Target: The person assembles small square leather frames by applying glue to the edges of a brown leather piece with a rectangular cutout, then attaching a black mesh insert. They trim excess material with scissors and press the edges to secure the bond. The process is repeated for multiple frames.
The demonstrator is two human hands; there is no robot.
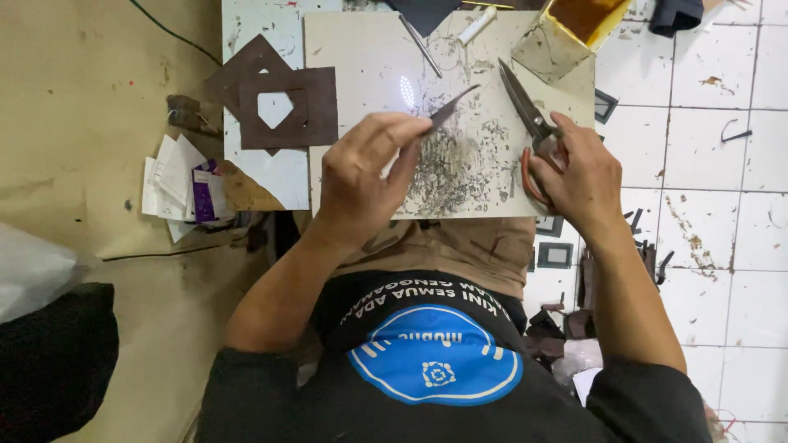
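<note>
My left hand pinches a thin dark strip of leather-like material between thumb and forefinger, holding it just above a pale, scuffed work board. In my right hand sit large scissors with orange-brown handles; their blades are closed and point up and to the left, a little right of the strip. The board rests across my lap, and dark scrap marks cover its middle.
Dark brown square frame cutouts lie at the board's left. A yellow-edged container, a white stick and a metal tool lie at the far edge. Papers lie on the left. Small dark frames and scraps litter the tiled floor at right.
</note>
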